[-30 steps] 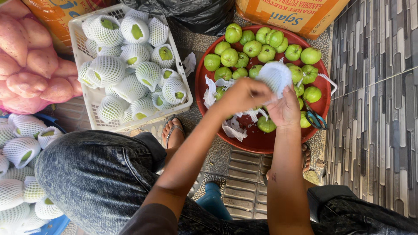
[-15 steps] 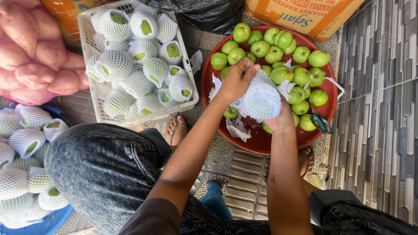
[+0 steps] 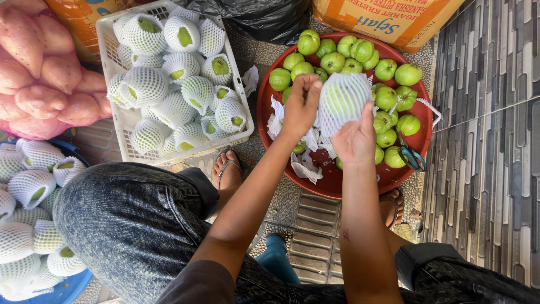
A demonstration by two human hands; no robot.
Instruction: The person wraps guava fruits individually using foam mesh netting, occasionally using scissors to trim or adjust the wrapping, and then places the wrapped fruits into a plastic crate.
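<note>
Both hands raised since earlier frame: right hand (image 3: pixel 355 138) grips net-wrapped guava (image 3: pixel 341 101) from below, left hand (image 3: pixel 302 104) pinches net's left edge closed, above red basin (image 3: pixel 337 183); white crate (image 3: pixel 135 121) far left.

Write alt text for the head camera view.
Two bare hands, left hand and right hand, hold a green fruit in white foam netting over a red basin of green fruits. A white crate of netted fruits stands left.
</note>
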